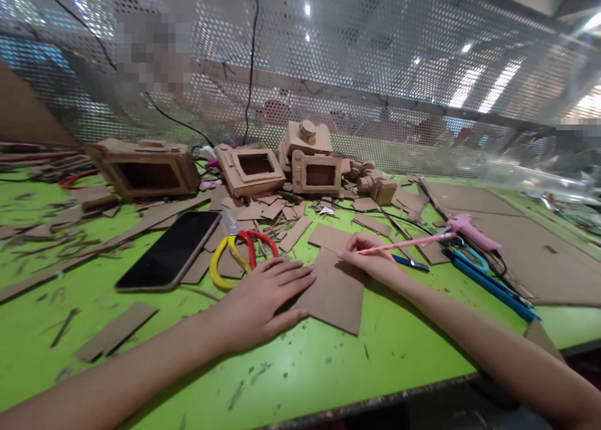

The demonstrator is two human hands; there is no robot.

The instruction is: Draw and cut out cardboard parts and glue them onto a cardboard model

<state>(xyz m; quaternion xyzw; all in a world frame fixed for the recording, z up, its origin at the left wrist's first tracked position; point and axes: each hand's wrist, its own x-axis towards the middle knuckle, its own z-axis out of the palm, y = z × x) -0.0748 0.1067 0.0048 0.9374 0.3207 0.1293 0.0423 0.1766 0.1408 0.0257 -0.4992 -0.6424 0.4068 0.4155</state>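
Note:
My left hand (263,302) lies flat with fingers spread, pressing on the left edge of a brown cardboard sheet (335,292) on the green table (328,367). My right hand (370,255) is closed around a pink pencil (408,243), its tip touching the top of that sheet. Yellow and red scissors (237,255) lie just left of my left hand, beside a black phone (171,251) lying face up.
Several cardboard camera models (251,167) stand at the back before a perforated metal screen (328,73). Cardboard scraps litter the table. A pink glue gun (469,230), blue tools (493,286) and a large cardboard sheet (526,248) lie at the right. The table's front edge is close.

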